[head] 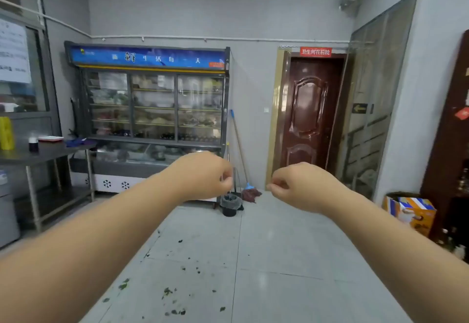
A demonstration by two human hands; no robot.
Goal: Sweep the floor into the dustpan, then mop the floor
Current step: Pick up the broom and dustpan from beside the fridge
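Both my arms reach forward over a grey tiled floor (291,259). My left hand (203,175) and my right hand (297,185) hang in the air with fingers loosely curled, holding nothing. Small green scraps of litter (175,294) lie scattered on the tiles below my left arm. A mop (250,192) with a reddish head and a wooden handle leans against the far wall. Beside it stands a thin upright handle (234,179); I cannot tell whether it belongs to a dustpan or a broom. A small black bin (229,204) sits in front of them.
A glass display fridge (152,109) fills the far left wall. A steel table (45,152) stands at left. A brown door (311,112) is at the back right. An orange cardboard box (411,213) and a dark cabinet (451,145) line the right side.
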